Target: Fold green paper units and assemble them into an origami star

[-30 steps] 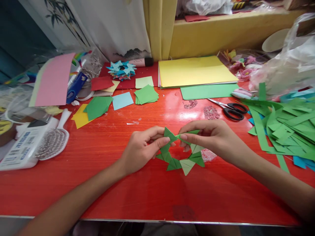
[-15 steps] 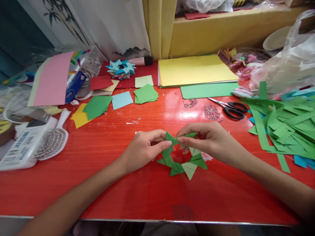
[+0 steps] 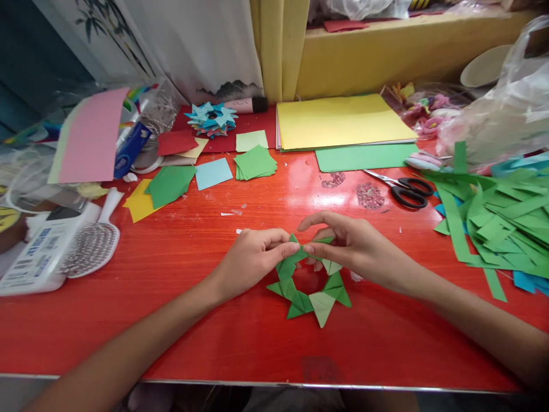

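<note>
A ring of folded green paper, with dark and pale green points around an open middle, hangs tilted above the red table. My left hand pinches its upper left part between thumb and fingers. On the upper right, my right hand grips the ring with its thumb, the forefinger lifted and bent over the top. Both thumbs almost meet at the top of the ring. The fingers behind the paper are partly hidden.
Green paper strips heap at the right, near black-handled scissors. Yellow sheets lie at the back. Small paper squares and a blue folded-paper ring are at back left. A hairbrush rests far left.
The ring has turned a little and its lower points have shifted left and down. My right forefinger has lifted off the paper, and the right hand has moved slightly left.
</note>
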The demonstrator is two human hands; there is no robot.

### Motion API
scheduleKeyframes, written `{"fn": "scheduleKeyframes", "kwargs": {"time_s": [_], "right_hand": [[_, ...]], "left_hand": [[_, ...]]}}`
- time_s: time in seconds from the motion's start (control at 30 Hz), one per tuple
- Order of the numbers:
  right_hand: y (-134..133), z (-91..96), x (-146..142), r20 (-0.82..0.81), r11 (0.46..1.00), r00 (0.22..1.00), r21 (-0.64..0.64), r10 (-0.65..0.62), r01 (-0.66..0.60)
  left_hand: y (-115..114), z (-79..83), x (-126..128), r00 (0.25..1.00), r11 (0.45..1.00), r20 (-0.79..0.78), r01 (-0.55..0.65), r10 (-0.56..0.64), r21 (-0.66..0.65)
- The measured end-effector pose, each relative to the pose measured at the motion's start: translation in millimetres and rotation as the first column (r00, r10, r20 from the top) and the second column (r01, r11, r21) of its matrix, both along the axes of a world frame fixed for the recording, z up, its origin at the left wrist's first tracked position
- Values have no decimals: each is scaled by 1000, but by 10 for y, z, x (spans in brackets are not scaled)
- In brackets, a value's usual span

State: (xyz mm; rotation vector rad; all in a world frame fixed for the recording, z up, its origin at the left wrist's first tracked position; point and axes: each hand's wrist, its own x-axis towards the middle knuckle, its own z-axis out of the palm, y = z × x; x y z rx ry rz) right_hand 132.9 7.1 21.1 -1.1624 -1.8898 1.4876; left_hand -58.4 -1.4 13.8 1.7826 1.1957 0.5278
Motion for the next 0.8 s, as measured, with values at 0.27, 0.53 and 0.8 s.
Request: {"fn": "scheduleKeyframes", "kwargs": {"time_s": [0.27,0.53,0.8], "right_hand": [[42,7,-9,-63,996,996,-72,-58,53],[184,-113,73,-149,970,964,-132,-222,203],[115,-58,59,-11,1000,1000,8,-18,18]], "left_hand": [[6,-6,15,990,993,87,-116,114,21],[75,-38,-8,872,934,338,-346,354,-85],[74,-6,-4,906,949,292,-315,306,-17]]}}
